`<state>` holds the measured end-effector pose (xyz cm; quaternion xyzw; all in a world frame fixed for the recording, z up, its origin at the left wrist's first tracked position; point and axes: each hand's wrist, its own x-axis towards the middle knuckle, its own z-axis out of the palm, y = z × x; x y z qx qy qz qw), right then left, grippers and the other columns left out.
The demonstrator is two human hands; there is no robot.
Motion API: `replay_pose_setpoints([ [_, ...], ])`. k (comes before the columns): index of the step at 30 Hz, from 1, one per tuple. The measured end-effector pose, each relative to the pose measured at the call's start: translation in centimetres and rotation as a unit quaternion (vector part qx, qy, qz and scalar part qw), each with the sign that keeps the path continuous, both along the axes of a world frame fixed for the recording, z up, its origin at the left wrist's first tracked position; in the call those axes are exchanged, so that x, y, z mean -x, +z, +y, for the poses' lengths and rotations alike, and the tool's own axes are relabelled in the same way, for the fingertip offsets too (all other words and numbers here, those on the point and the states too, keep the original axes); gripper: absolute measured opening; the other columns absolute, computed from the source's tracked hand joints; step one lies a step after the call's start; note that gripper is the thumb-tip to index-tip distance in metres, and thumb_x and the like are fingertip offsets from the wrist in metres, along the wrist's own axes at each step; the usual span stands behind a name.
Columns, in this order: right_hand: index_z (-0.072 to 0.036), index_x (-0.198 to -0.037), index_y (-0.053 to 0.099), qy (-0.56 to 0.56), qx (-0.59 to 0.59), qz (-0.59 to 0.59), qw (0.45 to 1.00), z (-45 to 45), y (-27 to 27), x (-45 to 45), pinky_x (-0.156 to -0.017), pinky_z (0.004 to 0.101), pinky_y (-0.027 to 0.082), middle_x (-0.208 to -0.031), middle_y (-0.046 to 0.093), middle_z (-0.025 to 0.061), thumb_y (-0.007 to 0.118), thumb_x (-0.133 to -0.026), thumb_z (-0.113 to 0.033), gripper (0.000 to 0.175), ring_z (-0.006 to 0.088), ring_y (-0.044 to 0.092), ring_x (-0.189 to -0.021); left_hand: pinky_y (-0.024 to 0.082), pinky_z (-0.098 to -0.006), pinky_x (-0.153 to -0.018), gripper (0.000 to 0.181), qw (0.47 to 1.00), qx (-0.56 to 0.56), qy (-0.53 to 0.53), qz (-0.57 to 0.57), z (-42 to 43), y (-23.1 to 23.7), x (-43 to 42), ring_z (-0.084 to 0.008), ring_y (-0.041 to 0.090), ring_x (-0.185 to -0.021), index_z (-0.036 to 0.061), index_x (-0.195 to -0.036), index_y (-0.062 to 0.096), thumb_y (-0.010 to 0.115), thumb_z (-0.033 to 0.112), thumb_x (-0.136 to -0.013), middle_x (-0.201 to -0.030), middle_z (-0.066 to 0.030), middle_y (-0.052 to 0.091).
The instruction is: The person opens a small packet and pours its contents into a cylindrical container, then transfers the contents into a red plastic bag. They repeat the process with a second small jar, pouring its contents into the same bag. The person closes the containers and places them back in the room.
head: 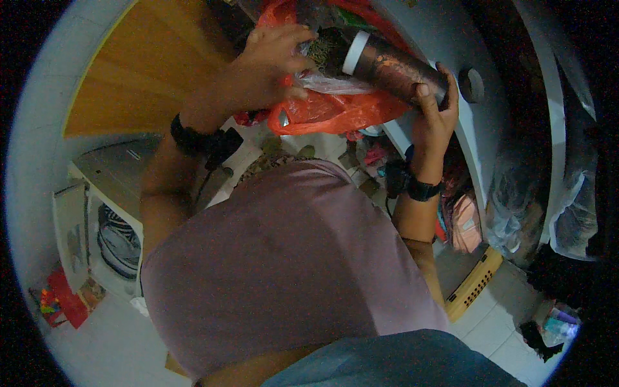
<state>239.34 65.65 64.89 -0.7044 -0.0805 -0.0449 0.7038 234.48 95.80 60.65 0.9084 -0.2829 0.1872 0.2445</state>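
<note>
My right hand (435,104) is closed around the lower end of a dark cylindrical container with a white rim (401,67), tilted so that its rim points up and left. The rim lies beside a dark clump of dried plant-like material (326,51), whose exact kind I cannot tell. At the left of that clump is my left hand (278,53), blurred, fingers bent, over the edge of an orange-red plastic bag (348,111). Whether its fingers grip the bag or the clump is unclear. Clear plastic (333,83) shows inside the bag. Both wrists wear black bands with small devices.
A yellow-brown wooden panel (140,72) stands at upper left. Below it, at left, is a front-loading washing machine with its door open (118,242). A roll of tape (471,84) lies on a grey surface at right. A yellow perforated piece (476,285) rests at lower right.
</note>
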Motion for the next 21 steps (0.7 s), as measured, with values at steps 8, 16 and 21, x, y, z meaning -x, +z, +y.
replay_pose_setpoints([
  [8, -0.002, -0.129, 0.051, -0.009, 0.071, -0.012, 0.997, 0.0, 1.1, -0.2, -0.097, 0.0323, 0.042, -0.12, 0.057, 0.0131, 0.082, -0.072, -0.023, 0.068, 0.0217, 0.054, -0.108, 0.033, -0.0463, -0.101, 0.026, 0.995, -0.082, 0.043, -0.038, -0.9, 0.3, 0.8, -0.0271, 0.042, -0.128, 0.01, -0.093, 0.07, 0.071, 0.013, -0.067, -0.13, -0.0113, 0.05],
  [16, -0.003, -0.129, 0.051, -0.021, 0.209, -0.097, 0.973, 0.4, 2.1, 0.4, -0.096, 0.0319, 0.043, -0.116, 0.059, 0.0111, 0.081, -0.071, -0.021, 0.068, 0.0198, 0.055, -0.105, 0.034, -0.0451, -0.1, 0.021, 0.993, -0.094, 0.057, -0.045, -1.0, 0.1, 1.1, -0.0259, 0.045, -0.126, 0.0087, -0.09, 0.071, 0.068, 0.013, -0.069, -0.129, -0.0104, 0.051],
  [21, -0.002, -0.134, 0.045, -0.011, 0.012, -0.013, 1.0, -0.7, 2.1, 0.7, -0.094, 0.034, 0.045, -0.118, 0.056, 0.0129, 0.078, -0.075, -0.021, 0.071, 0.0212, 0.056, -0.103, 0.033, -0.0454, -0.1, 0.024, 0.996, -0.072, 0.046, -0.038, -0.9, -0.4, 0.8, -0.0264, 0.044, -0.126, 0.0094, -0.094, 0.07, 0.067, 0.012, -0.071, -0.128, -0.0104, 0.051],
])
